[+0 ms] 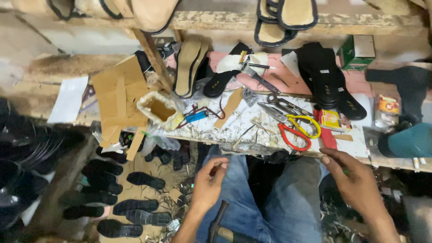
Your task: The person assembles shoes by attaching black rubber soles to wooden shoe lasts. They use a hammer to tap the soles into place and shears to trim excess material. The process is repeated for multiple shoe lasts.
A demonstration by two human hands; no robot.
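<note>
My left hand (208,182) hovers over my left thigh in blue jeans (288,202), its fingers curled and thumb pinched to the fingertips; anything between them is too small to see. My right hand (356,181) is below the bench's front edge (252,148), fingers closed on a thin green-tipped thing (345,171). A hammer (219,223) lies across my lap below the left hand. Red-handled scissors (293,137) and yellow-handled scissors (307,124) lie on the bench between the hands.
The paint-flecked bench holds pliers (281,104), black soles (330,83), tan insoles (189,66), cardboard pieces (118,96), a torn-rimmed pot (157,109), a small yellow-red box (335,119) and a green box (357,50). Several black soles (135,204) lie on the floor at left.
</note>
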